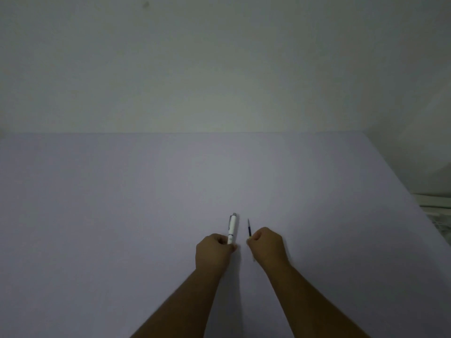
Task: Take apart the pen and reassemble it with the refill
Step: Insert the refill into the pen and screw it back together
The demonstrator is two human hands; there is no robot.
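Note:
My left hand (214, 252) is closed around the lower end of a white pen barrel (232, 228), which points away from me with its grey push button and clip at the far end. My right hand (267, 245) pinches a thin dark blue refill (249, 229) by its near end; the refill's tip points away from me. Barrel and refill are held side by side, a small gap between them, just above the pale table (122, 215). Any other pen parts are hidden inside my fists.
The pale table runs back to a plain wall (219, 69). Its right edge slants from the far right corner toward me, with some light clutter (439, 208) beyond it.

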